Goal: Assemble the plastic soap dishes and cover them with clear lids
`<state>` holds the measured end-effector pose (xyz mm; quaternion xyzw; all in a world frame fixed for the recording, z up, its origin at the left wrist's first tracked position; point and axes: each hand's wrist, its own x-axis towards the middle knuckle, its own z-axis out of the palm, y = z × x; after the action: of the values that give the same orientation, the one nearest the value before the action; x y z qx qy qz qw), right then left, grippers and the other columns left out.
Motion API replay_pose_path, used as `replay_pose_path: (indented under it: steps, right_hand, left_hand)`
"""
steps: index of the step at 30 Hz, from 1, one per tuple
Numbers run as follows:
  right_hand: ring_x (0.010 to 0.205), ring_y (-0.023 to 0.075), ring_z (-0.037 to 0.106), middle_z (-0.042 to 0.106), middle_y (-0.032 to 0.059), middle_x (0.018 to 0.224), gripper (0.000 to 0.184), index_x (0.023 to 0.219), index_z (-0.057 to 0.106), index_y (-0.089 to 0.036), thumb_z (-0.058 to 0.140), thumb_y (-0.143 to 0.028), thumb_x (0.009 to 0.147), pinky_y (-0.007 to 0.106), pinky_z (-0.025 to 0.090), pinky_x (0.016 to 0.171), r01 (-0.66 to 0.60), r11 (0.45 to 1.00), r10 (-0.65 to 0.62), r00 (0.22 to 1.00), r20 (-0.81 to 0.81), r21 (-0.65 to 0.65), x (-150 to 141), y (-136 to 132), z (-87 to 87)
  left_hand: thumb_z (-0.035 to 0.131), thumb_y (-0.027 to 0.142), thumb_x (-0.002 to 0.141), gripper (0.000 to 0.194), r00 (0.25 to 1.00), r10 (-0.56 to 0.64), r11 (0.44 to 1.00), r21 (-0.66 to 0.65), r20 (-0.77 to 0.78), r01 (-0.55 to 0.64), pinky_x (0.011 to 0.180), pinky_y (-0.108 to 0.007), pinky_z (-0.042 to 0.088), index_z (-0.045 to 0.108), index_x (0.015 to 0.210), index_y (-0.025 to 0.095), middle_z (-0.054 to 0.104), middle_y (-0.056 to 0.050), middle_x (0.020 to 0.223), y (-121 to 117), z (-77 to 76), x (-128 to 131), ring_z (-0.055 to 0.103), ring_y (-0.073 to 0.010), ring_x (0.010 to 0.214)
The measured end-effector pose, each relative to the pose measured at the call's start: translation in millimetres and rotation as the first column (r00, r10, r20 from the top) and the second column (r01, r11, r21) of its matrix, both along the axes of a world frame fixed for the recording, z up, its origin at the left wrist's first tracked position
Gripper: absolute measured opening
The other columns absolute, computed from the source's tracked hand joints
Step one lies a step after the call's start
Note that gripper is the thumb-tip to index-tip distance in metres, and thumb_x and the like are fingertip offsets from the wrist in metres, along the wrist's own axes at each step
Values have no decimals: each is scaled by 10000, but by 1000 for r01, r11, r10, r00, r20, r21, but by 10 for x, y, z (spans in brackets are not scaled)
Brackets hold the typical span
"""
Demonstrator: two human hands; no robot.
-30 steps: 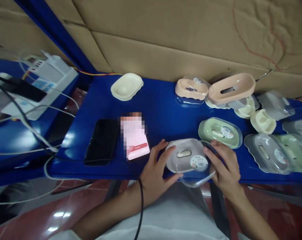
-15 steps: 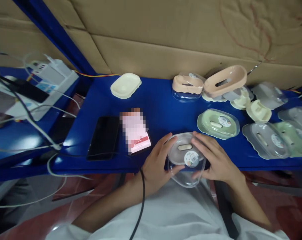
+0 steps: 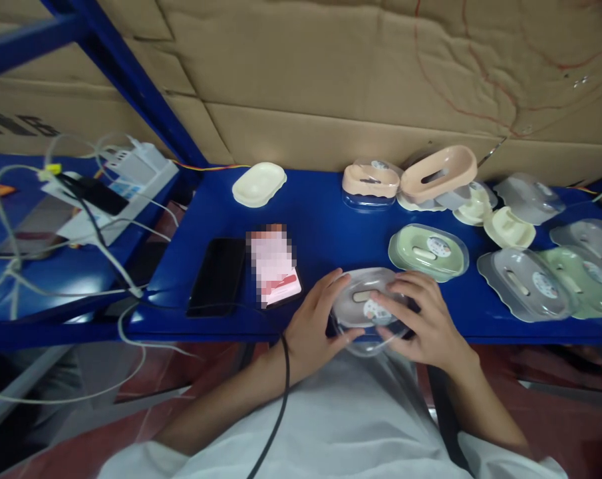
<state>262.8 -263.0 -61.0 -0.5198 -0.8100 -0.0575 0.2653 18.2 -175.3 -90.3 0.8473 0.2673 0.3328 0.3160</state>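
Left hand (image 3: pixel 310 322) and right hand (image 3: pixel 425 322) pinch grey dish (image 3: pixel 346 307) and clear cover (image 3: pixel 368 350) from opposite sides. Best: hold rims level, support evenly, avoid rubbing label (image 3: pixel 370 313).

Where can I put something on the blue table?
Bare blue table shows between the flat cream dish and left peach dish, and between the lit phone and leftmost green dish. The right is crowded with lidded dishes; in front, left hand and right hand hold a gray dish.
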Motion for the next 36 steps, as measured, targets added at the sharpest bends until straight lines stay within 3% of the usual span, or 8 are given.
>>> replay_pose_path:
  steps: [4, 6, 10, 16, 20, 25, 31, 36]
  right_hand:
    - [1386, 403, 509, 554, 166, 1357, 990, 1685, 364, -255, 735, -710, 888, 610, 479, 1149, -37, 997, 35, 999, -25, -72, -17, 23, -21]
    - [1372, 409, 510, 530, 168, 1345, 1005, 1690, 358, -265, 684, -767, 883, 623, 477, 1143, -2, 999, 0, 999, -33, -37, 13, 26, -49]
    - [1337, 390, 517, 496, 156, 1312, 853, 1690, 355, -314, 688, -613, 964, 616, 502, 1101, 91, 996, -91, 995, -38, 1, 44, 29, -81]
    - [1348, 385, 525, 505, 143, 1281, 886, 1677, 374, -317, 784, -538, 924, 585, 511, 1099, 112, 994, -111, 992, -60, 12, -106, 24, -91]
    - [1285, 364, 569, 532, 141, 1276, 885, 1651, 423, -310, 807, -564, 895, 564, 530, 1066, 138, 990, -137, 988, -67, 21, -131, 30, -63]
    - [1354, 368, 536, 545, 165, 1462, 880, 1662, 394, -309, 767, -590, 917, 587, 502, 1120, 120, 992, -121, 993, -4, -38, -92, 32, -21]
    - [1424, 386, 476, 553, 189, 1516, 877, 1711, 294, -259, 664, -586, 986, 621, 490, 1154, 184, 981, -180, 982, 60, -68, -160, -24, -124]
    - [1474, 355, 464, 531, 120, 1568, 745, 1661, 393, -393, 703, -497, 992, 606, 497, 1172, 75, 990, -76, 997, -4, -123, 23, -59, -91]
  left_hand:
    - [815, 474, 924, 902, 1000, -6, 1000, 21, 15, 5, 1209, -554, 502, 310, 1646, 282, 521, -174, 1603, 10, -26, 1, 537, -342, 1489]
    - [818, 450, 926, 896, 1000, 1, 1000, 13, 8, -1, 1211, -551, 500, 309, 1645, 285, 522, -173, 1602, 6, -23, -2, 536, -340, 1492]
    - [811, 432, 934, 886, 1000, 18, 1000, 1, -7, -18, 1216, -561, 493, 305, 1647, 287, 512, -174, 1613, 1, -10, -11, 528, -344, 1500]
    - [776, 448, 961, 821, 999, -29, 1000, -9, -33, 29, 1216, -518, 503, 333, 1640, 315, 495, -151, 1634, 8, -2, -21, 533, -316, 1500]
    - [788, 485, 944, 854, 999, -21, 999, -34, -30, 20, 1223, -510, 498, 329, 1644, 314, 478, -146, 1655, 5, -2, -22, 521, -318, 1511]
    - [764, 432, 971, 783, 999, -18, 1000, -5, -30, 18, 1236, -526, 483, 357, 1629, 312, 415, -152, 1698, 16, -21, -32, 470, -333, 1552]
    - [722, 384, 1001, 689, 998, -49, 999, 5, -29, 49, 1251, -508, 471, 409, 1606, 279, 437, -156, 1678, 42, -23, -51, 487, -319, 1539]
    - [706, 400, 1013, 699, 996, -69, 998, -7, -51, 68, 1273, -517, 440, 384, 1622, 276, 415, -160, 1690, 36, -12, -47, 456, -319, 1561]
